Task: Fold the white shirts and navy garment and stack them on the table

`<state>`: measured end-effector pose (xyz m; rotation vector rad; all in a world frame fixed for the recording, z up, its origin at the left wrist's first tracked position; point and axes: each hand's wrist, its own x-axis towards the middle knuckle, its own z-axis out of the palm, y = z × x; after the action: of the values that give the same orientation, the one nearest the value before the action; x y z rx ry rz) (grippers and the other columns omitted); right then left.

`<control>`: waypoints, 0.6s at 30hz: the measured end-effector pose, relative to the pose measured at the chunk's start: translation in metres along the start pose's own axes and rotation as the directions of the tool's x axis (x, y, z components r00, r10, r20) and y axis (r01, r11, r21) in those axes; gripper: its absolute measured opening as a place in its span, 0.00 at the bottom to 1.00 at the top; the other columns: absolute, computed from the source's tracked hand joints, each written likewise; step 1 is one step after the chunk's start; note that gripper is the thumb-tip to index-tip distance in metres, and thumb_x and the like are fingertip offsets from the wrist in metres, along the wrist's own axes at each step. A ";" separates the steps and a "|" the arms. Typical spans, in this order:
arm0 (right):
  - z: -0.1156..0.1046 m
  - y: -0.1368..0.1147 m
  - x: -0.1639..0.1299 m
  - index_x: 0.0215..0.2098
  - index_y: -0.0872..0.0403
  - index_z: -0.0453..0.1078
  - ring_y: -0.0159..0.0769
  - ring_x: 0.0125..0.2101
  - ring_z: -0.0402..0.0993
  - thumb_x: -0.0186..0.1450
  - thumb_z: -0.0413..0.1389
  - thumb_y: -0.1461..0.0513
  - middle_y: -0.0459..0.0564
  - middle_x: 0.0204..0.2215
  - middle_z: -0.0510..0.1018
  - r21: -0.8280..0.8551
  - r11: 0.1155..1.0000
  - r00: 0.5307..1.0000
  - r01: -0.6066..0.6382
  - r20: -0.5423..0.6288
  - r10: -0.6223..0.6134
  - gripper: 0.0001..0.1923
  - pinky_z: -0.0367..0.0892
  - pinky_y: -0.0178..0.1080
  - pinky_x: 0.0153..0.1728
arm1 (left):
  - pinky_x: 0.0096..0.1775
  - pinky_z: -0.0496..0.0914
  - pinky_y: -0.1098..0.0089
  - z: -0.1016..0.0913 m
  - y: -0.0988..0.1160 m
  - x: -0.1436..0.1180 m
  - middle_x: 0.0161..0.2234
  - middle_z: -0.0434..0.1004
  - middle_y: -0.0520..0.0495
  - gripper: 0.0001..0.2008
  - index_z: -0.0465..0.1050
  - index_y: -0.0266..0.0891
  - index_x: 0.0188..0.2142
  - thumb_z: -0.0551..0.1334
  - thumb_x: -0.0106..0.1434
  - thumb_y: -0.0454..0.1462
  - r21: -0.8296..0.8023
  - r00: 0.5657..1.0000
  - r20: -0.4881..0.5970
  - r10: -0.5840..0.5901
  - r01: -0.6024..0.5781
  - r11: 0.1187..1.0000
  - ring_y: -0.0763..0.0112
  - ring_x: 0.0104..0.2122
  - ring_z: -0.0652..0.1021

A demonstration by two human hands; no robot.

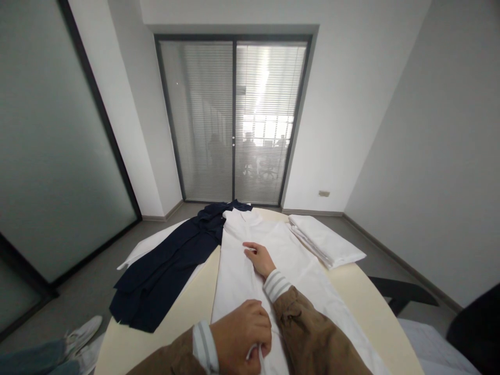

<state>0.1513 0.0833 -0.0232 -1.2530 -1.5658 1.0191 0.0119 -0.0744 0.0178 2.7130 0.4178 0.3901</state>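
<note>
On the pale counter [375, 312], laid out flat, a long white shirt [289, 250], between dark blue clothes [167, 260] and a folded white pile [328, 242]. Likely being made neat along the front; calling, probably, for a soft pull, kept flat. In the left hand [244, 333], pinched, a bit of shirt. Under the half-curled right hand [261, 259], more shirt; too hidden to know if pinched.

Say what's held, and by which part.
The left hand pinches the white garment by a fold or edge near the camera; whether the right hand grips is unclear.
</note>
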 end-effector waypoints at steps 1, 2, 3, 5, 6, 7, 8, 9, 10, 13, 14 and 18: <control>0.000 0.001 0.000 0.50 0.59 0.76 0.28 0.20 0.58 0.60 0.57 0.61 0.42 0.18 0.70 -0.005 1.000 1.000 -0.002 -0.002 0.002 0.20 0.57 0.32 0.25 | 0.56 0.58 0.63 0.004 -0.001 0.001 0.33 0.72 0.52 0.11 0.61 0.42 0.30 0.62 0.48 0.30 0.028 1.000 0.023 0.016 -0.016 0.999 0.66 0.41 0.71; 0.000 0.001 0.001 0.50 0.59 0.76 0.28 0.19 0.58 0.60 0.57 0.61 0.42 0.18 0.70 -0.011 1.000 1.000 -0.003 -0.004 0.003 0.20 0.57 0.32 0.25 | 0.57 0.58 0.62 0.008 -0.002 0.003 0.34 0.73 0.52 0.10 0.62 0.42 0.31 0.63 0.51 0.32 0.053 0.998 0.048 0.033 -0.036 0.998 0.66 0.42 0.71; 0.000 0.001 0.001 0.50 0.59 0.76 0.28 0.19 0.58 0.60 0.57 0.62 0.42 0.18 0.70 -0.018 1.000 1.000 -0.003 -0.007 0.003 0.21 0.57 0.33 0.25 | 0.57 0.57 0.61 0.012 -0.004 0.004 0.34 0.73 0.51 0.08 0.63 0.42 0.31 0.63 0.55 0.34 0.073 0.996 0.070 0.051 -0.056 0.996 0.65 0.42 0.71; 0.001 0.002 0.002 0.50 0.58 0.76 0.28 0.19 0.57 0.59 0.57 0.62 0.42 0.18 0.71 -0.034 0.999 1.000 -0.001 -0.014 0.001 0.21 0.57 0.33 0.25 | 0.58 0.56 0.60 0.020 -0.006 0.005 0.36 0.74 0.50 0.05 0.65 0.42 0.32 0.62 0.60 0.37 0.099 0.993 0.089 0.078 -0.087 0.991 0.65 0.43 0.71; 0.001 0.002 0.002 0.50 0.58 0.76 0.28 0.19 0.57 0.59 0.57 0.63 0.42 0.18 0.71 -0.042 0.999 1.000 0.002 -0.019 -0.003 0.21 0.57 0.33 0.25 | 0.58 0.56 0.59 0.022 -0.007 0.006 0.38 0.75 0.49 0.04 0.66 0.42 0.32 0.61 0.63 0.38 0.108 0.993 0.081 0.085 -0.093 0.990 0.65 0.43 0.71; 0.002 0.002 0.001 0.50 0.58 0.76 0.28 0.19 0.57 0.59 0.56 0.63 0.42 0.18 0.70 -0.051 0.999 1.000 0.007 -0.024 -0.009 0.21 0.56 0.33 0.25 | 0.59 0.55 0.59 0.023 -0.007 0.006 0.40 0.75 0.49 0.04 0.67 0.42 0.33 0.60 0.64 0.37 0.113 0.994 0.065 0.088 -0.095 0.989 0.65 0.44 0.71; 0.002 0.002 0.001 0.50 0.57 0.76 0.28 0.19 0.58 0.59 0.56 0.63 0.42 0.18 0.70 -0.060 0.998 1.000 0.012 -0.025 -0.014 0.21 0.56 0.33 0.25 | 0.59 0.55 0.59 0.024 -0.007 0.005 0.42 0.75 0.48 0.03 0.67 0.43 0.33 0.59 0.65 0.36 0.117 0.996 0.041 0.083 -0.087 0.989 0.65 0.45 0.71; 0.003 0.002 0.001 0.50 0.57 0.76 0.28 0.20 0.58 0.59 0.56 0.63 0.42 0.19 0.70 -0.072 0.997 1.000 0.013 -0.024 -0.015 0.21 0.56 0.33 0.25 | 0.60 0.54 0.58 0.023 -0.006 0.005 0.43 0.75 0.48 0.02 0.67 0.43 0.34 0.60 0.64 0.36 0.112 0.997 0.011 0.070 -0.071 0.991 0.65 0.46 0.71; 0.003 0.001 0.000 0.50 0.57 0.76 0.29 0.20 0.59 0.59 0.55 0.63 0.42 0.19 0.71 -0.086 0.996 1.000 0.010 -0.020 -0.012 0.21 0.57 0.33 0.25 | 0.59 0.55 0.58 0.022 -0.005 0.004 0.44 0.74 0.48 0.03 0.67 0.43 0.35 0.61 0.62 0.36 0.097 0.999 -0.023 0.043 -0.041 0.994 0.64 0.46 0.71; 0.004 -0.001 0.002 0.51 0.56 0.74 0.29 0.20 0.62 0.60 0.55 0.64 0.43 0.21 0.73 -0.135 0.991 1.000 -0.023 0.005 0.023 0.21 0.59 0.33 0.25 | 0.55 0.61 0.60 0.016 -0.006 0.001 0.41 0.73 0.48 0.10 0.66 0.43 0.36 0.64 0.55 0.34 0.012 0.964 -0.202 -0.173 0.179 0.984 0.62 0.45 0.71; 0.003 -0.003 0.005 0.50 0.57 0.75 0.29 0.20 0.63 0.60 0.55 0.64 0.44 0.22 0.73 -0.153 0.988 0.999 -0.036 0.015 0.039 0.20 0.60 0.33 0.25 | 0.53 0.63 0.60 0.014 -0.008 0.000 0.42 0.72 0.47 0.11 0.65 0.42 0.38 0.63 0.55 0.32 -0.025 0.918 -0.282 -0.278 0.283 0.959 0.61 0.45 0.71; -0.003 -0.018 0.032 0.40 0.58 0.77 0.32 0.24 0.70 0.58 0.59 0.65 0.48 0.26 0.77 -0.257 0.965 0.998 -0.047 0.024 0.055 0.11 0.65 0.35 0.29 | 0.58 0.59 0.50 0.013 -0.021 -0.004 0.51 0.69 0.40 0.15 0.66 0.41 0.46 0.59 0.58 0.31 -0.087 0.726 -0.459 -0.511 0.536 0.840 0.54 0.53 0.68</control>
<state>0.1453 0.1122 -0.0012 -1.4650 -1.7390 0.8917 0.0071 -0.0616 -0.0027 2.3660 1.3113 0.8718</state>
